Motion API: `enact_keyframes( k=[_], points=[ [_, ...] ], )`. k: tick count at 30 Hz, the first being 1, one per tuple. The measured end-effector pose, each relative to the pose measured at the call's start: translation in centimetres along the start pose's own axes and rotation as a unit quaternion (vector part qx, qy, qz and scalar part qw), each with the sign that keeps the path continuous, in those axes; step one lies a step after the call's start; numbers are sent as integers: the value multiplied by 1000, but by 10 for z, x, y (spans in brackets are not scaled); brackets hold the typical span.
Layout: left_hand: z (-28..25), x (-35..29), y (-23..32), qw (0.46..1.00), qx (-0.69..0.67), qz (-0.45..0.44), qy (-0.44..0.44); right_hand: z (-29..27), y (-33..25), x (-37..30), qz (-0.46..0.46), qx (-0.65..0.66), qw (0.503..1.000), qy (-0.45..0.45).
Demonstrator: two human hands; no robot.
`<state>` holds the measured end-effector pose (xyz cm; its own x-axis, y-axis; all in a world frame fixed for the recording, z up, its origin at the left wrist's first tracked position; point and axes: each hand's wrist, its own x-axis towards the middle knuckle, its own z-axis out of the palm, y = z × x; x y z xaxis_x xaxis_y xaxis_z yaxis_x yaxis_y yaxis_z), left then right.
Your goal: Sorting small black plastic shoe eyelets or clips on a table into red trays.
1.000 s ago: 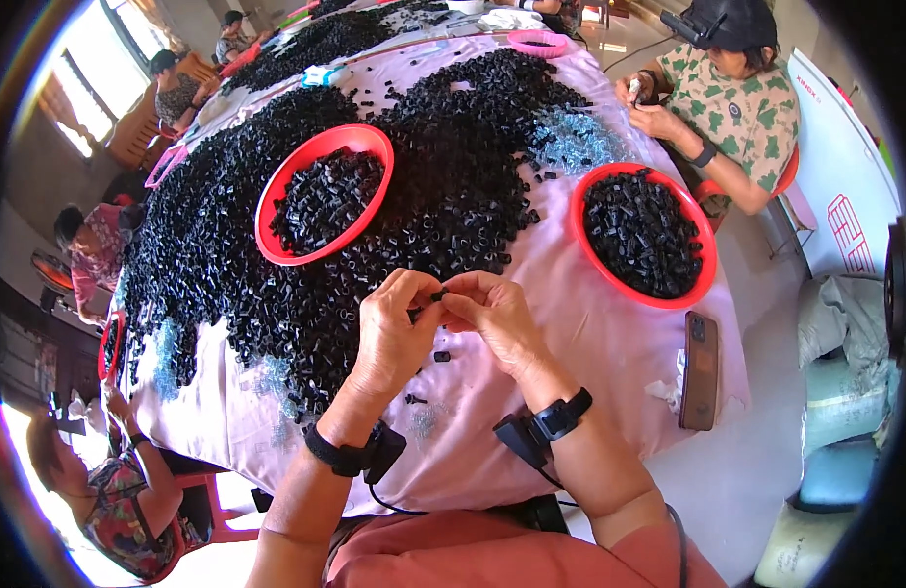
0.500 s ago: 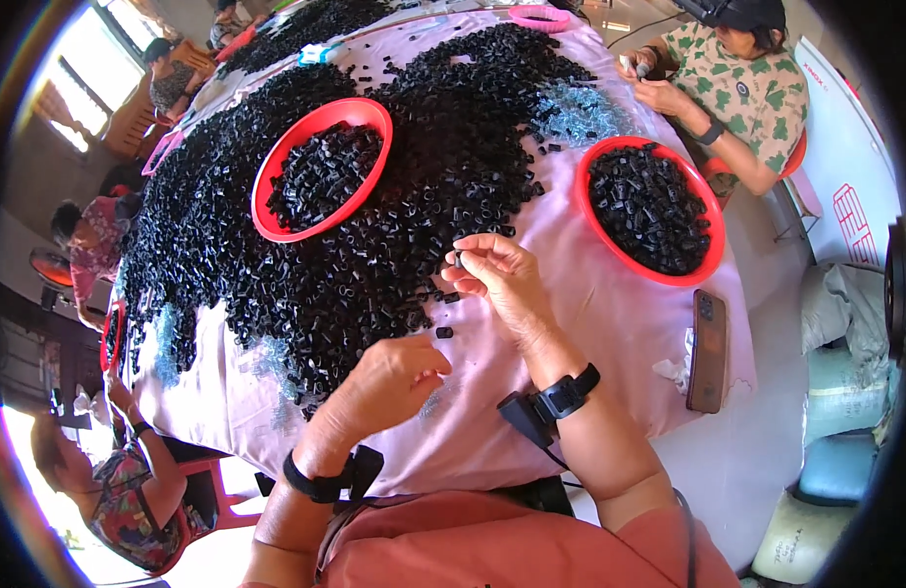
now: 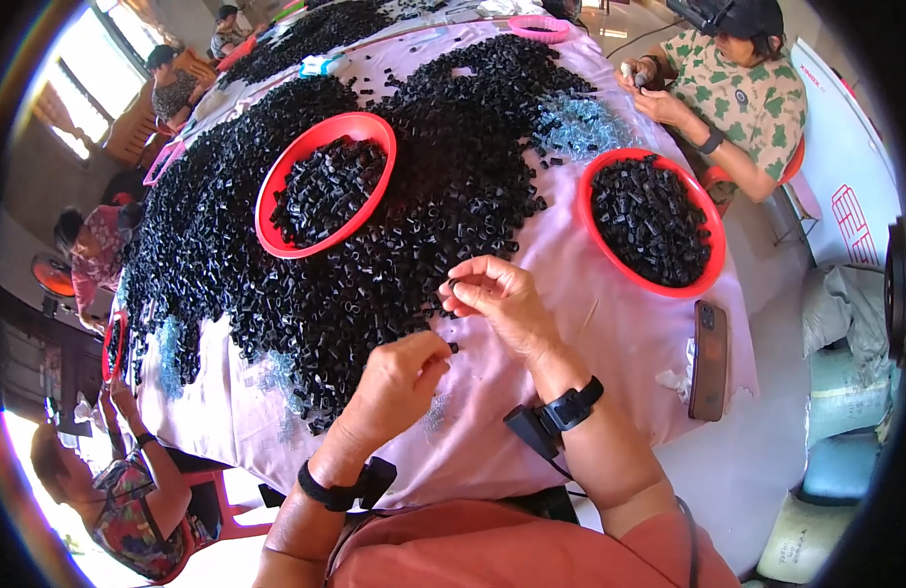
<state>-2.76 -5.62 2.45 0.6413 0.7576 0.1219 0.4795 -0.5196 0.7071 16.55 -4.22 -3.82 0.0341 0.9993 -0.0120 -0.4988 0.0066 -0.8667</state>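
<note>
A pink-draped worktop (image 3: 620, 372) is in use, with black pieces (image 3: 306, 294) heaped mostly between 9 and 12 o'clock. One small black piece (image 3: 453, 283) is pinched in the grip of the right hand (image 3: 502, 299), roughly 1 o'clock from the left hand (image 3: 389, 380); a dark bit (image 3: 454, 347) sits by the left fingertips, can't tell if gripped. Probably best held lightly, by the edges.

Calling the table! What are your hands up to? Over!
Right hand pinches dark piece. Left hand at small black piece, grip unclear. Black heap ahead, red bowl on it, beyond both hands.
</note>
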Motion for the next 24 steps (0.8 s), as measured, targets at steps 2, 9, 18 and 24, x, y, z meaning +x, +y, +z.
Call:
enact_keyframes(
  k=[2,9,18,24],
  points=[
    [-4,4,1,997,-17,-17,75,2,-1,-1,19,-16,999,-39],
    [-13,22,2,985,16,7,174,4,-2,-4,49,-35,993,-103],
    [-4,29,-2,983,36,36,176,5,-3,-4,62,-36,992,-104],
    [2,27,-1,983,32,27,181,5,-1,-3,54,-20,994,-90]
  ],
)
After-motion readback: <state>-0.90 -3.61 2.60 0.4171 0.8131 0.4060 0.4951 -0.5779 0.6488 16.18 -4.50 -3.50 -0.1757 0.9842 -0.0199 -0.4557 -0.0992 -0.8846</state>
